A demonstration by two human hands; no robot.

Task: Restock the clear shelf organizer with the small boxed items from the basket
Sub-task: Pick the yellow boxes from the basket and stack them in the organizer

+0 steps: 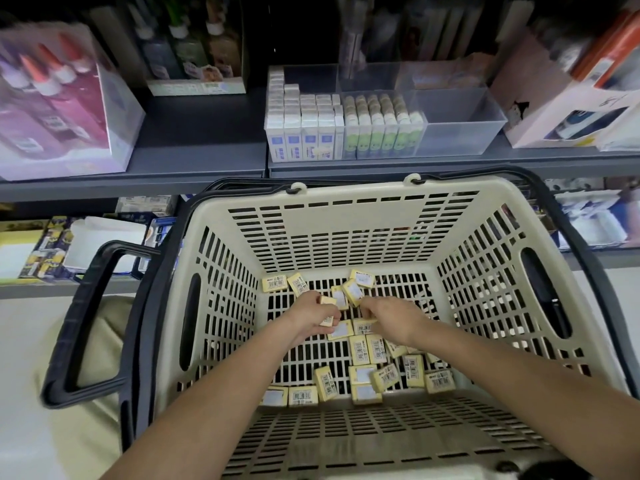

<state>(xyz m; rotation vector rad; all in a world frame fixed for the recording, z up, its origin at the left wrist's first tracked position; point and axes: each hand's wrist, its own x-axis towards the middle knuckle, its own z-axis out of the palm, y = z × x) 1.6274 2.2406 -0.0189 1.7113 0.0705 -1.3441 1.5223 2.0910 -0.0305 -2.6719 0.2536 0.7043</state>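
Several small pale-yellow boxes (367, 349) with barcode labels lie scattered on the floor of a beige slatted basket (349, 223). Both my arms reach down into it. My left hand (313, 311) grips a couple of the boxes (327, 301) in its curled fingers. My right hand (388, 315) pinches one yellow box (353, 292) at its fingertips, just right of the left hand. On the grey shelf above stands the clear shelf organizer (460, 119); its left sections hold white boxes (301, 133) and green-labelled sticks (381, 129), its right section shows nothing inside.
The basket's black handles (86, 323) hang out to the left and right. A box of glue bottles (59, 98) stands at shelf left, a pink carton (554, 109) at shelf right. A lower shelf (69, 247) with boxed goods runs behind the basket.
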